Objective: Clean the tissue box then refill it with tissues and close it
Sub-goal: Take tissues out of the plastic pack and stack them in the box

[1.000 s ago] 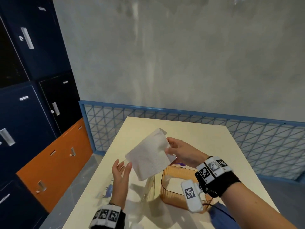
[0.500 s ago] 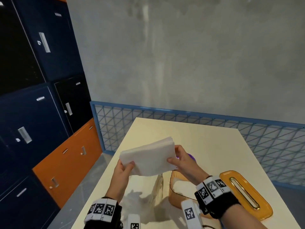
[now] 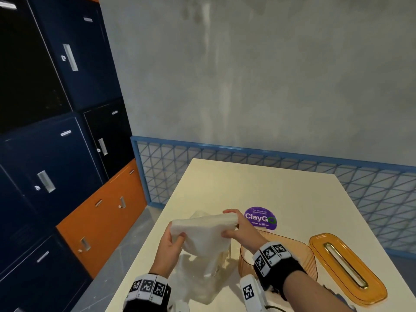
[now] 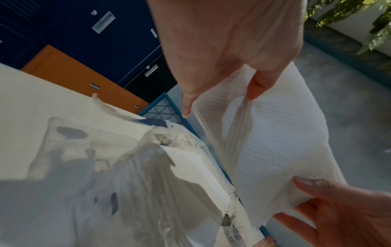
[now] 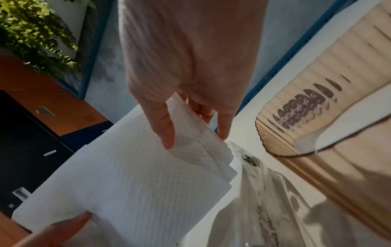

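Both hands hold a white stack of folded tissues point(image 3: 202, 230) above the table, left of the box. My left hand point(image 3: 176, 237) pinches its left end, thumb on top. My right hand point(image 3: 227, 222) grips its right end. The left wrist view shows the left hand point(image 4: 219, 106) pinching the tissues point(image 4: 275, 142). In the right wrist view the right hand point(image 5: 194, 141) pinches a corner of the tissues point(image 5: 137, 175). The orange translucent tissue box point(image 3: 299, 251) stands open beside my right wrist, also seen as the box point(image 5: 338, 150). Its orange lid point(image 3: 346, 266) lies flat to the right.
An empty clear plastic wrapper point(image 3: 198, 282) lies crumpled on the cream table point(image 3: 258, 188) under the hands. A purple round sticker point(image 3: 260, 218) sits behind the box. Blue and orange lockers point(image 3: 67, 154) stand on the left, a blue mesh fence point(image 3: 247, 163) behind.
My left hand, open and apart a second ago, took hold of the stack's left end. Both hands have since lowered the stack toward the table and bent it slightly.
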A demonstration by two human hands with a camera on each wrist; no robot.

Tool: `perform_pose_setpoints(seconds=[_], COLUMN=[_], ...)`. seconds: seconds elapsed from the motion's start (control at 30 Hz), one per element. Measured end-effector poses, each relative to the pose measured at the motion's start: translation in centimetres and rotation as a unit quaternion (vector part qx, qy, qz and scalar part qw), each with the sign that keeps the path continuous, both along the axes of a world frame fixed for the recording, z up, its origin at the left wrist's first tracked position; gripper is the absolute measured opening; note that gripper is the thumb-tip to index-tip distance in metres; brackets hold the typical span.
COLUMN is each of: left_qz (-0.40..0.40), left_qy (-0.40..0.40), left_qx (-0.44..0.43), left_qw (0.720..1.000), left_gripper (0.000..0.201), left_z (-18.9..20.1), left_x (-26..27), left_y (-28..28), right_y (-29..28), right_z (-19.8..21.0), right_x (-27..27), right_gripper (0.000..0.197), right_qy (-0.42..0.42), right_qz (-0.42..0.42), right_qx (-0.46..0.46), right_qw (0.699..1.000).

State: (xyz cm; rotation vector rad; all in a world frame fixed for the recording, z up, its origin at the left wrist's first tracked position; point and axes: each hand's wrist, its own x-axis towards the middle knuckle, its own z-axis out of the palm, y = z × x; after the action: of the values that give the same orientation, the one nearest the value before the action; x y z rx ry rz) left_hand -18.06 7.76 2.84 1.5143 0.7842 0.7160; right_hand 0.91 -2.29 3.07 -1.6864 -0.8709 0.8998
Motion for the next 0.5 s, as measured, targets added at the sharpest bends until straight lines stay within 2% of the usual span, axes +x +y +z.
perform_pose_setpoints(seconds=[0.07, 0.23, 0.3, 0.4, 0.43, 0.5], left_qz=[0.021, 0.043, 0.035, 0.034, 0.034, 0.041], left_qy=[-0.005, -0.004, 0.024, 0.072, 0.077, 0.075], left_qx=[-0.01, -0.014, 0.002, 0.006, 0.005, 0.015], left_qw=[1.0, 0.999, 0.999, 0.997, 0.996, 0.996], left_gripper=[0.029, 0.027, 0.026, 0.027, 0.028, 0.028], left_z=[-0.5, -1.8, -2.7, -4.3, -4.5, -4.4], left_x=[0.0, 0.1, 0.3, 0.5, 0.5, 0.6], left_y=[0.2, 0.6, 0.6, 0.4, 0.3, 0.0], right_y=[0.2, 0.1, 0.0, -0.1, 0.0, 0.1], right_z=[-0.6, -1.2, -1.5, -2.4, -2.6, -2.6], right_x=[-0.1, 0.0, -0.1, -0.6, -0.7, -0.9], right_gripper=[0.039, 0.036, 0.043, 0.068, 0.069, 0.057], right_qy=[-0.002, 0.03, 0.038, 0.023, 0.013, -0.006], right_qz=[-0.003, -0.004, -0.007, 0.002, 0.002, -0.003], right_qx=[0.002, 0.0, -0.008, -0.032, -0.039, -0.038], right_qw=[1.0, 1.0, 0.999, 0.999, 0.999, 0.999])
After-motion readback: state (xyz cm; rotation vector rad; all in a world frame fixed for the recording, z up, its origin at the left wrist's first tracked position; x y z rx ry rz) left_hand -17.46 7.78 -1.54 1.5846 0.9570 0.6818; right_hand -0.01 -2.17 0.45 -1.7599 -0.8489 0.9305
